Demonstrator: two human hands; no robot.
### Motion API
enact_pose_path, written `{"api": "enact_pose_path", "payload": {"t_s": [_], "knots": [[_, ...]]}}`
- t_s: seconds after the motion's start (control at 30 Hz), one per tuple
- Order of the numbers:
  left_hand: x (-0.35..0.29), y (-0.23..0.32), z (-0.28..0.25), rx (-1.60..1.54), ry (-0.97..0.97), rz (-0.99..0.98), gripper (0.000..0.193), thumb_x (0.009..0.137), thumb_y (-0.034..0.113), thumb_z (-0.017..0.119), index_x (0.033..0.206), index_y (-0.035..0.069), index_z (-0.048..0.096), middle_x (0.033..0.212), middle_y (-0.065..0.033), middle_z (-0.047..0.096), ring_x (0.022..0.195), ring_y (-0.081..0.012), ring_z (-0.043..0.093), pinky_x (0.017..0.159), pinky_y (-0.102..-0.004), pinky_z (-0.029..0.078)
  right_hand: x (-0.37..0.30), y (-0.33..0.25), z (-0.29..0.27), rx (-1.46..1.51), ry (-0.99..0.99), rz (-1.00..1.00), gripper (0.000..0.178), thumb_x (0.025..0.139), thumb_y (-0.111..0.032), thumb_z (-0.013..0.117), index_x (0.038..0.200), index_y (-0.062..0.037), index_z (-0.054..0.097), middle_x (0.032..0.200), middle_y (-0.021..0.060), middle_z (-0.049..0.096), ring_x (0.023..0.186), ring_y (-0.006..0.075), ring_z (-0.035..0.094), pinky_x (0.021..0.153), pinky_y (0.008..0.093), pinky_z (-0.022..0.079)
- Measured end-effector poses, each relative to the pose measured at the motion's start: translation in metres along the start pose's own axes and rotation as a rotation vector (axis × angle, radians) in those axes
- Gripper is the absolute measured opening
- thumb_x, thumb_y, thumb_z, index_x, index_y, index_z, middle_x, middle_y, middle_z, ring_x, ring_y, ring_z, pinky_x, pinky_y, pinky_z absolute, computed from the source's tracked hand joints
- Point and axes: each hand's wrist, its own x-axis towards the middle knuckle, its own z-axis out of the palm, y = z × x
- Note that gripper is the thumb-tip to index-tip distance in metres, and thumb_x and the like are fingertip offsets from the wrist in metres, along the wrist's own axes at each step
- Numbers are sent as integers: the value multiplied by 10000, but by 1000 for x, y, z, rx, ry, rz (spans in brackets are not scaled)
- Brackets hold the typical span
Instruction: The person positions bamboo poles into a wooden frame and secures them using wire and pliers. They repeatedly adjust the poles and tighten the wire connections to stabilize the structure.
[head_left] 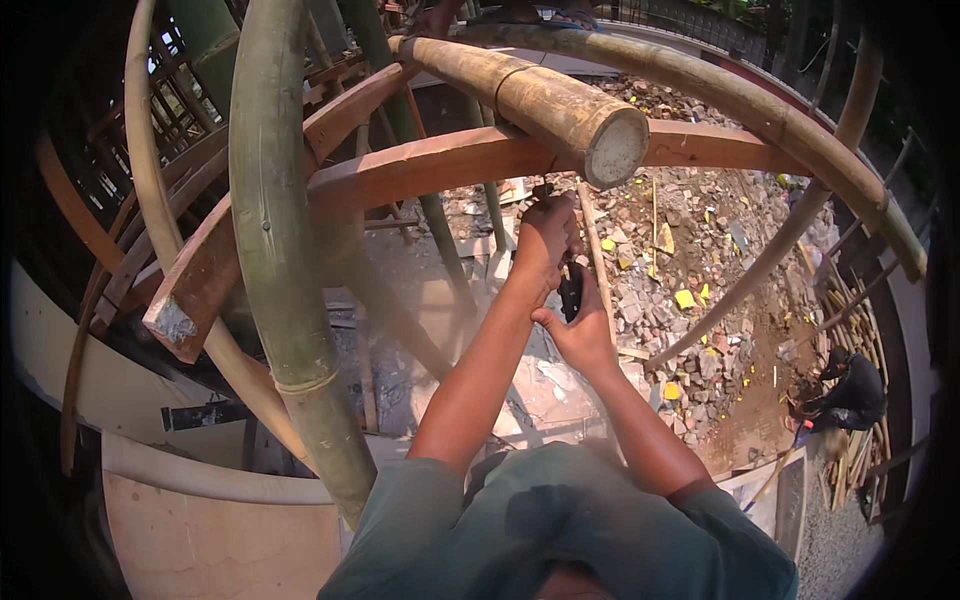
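The left hand, fingers curled tight, and the right hand, fingers wrapped closed, grip a dark tool just under the curved reddish wooden beam. Above juts a thick, rough, round-cut bamboo pole; a smooth green bamboo post crowds the left, with open air over rubble to the right.

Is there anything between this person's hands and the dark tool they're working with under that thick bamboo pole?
Nothing visible does. The left hand and the right hand both close directly on the dark tool, just below the cut end of the thick bamboo pole and the curved wooden beam.
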Motion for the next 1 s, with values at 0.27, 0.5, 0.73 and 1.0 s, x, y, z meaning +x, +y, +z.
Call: {"api": "enact_pose_path", "payload": {"t_s": [0.27,0.5,0.73,1.0], "knots": [[5,16,-21,137,34,29,279,977,285,608,768,125,516,562,28,415,487,-120,396,565,-319,451,15,23,9,-64,-171,86,532,918,-300,712,1268,-6,440,1030,123,592,931,244,602,804,371,494],[-6,30,-13,-289,-343,-157,287,958,355,651,827,110,577,650,-33,566,610,-183,589,663,-420,558,22,42,-7,1731,-934,549,473,936,-431,671,1211,-112,455,883,-9,504,674,105,490,565,236,387],[10,-4,-36,-255,87,-82,329,1018,262,533,741,156,389,551,57,270,447,-88,291,468,-282,347,15,10,-36,129,-368,229,619,882,-352,750,1331,-23,479,1097,156,647,916,274,675,790,385,538],[-32,-50,-49,-306,140,-145,317,990,320,624,795,98,508,751,-58,609,737,-201,648,673,-399,582,-9,36,-38,15,-362,491,343,958,-264,669,1177,-10,597,904,50,635,786,146,572,757,333,494]]}}
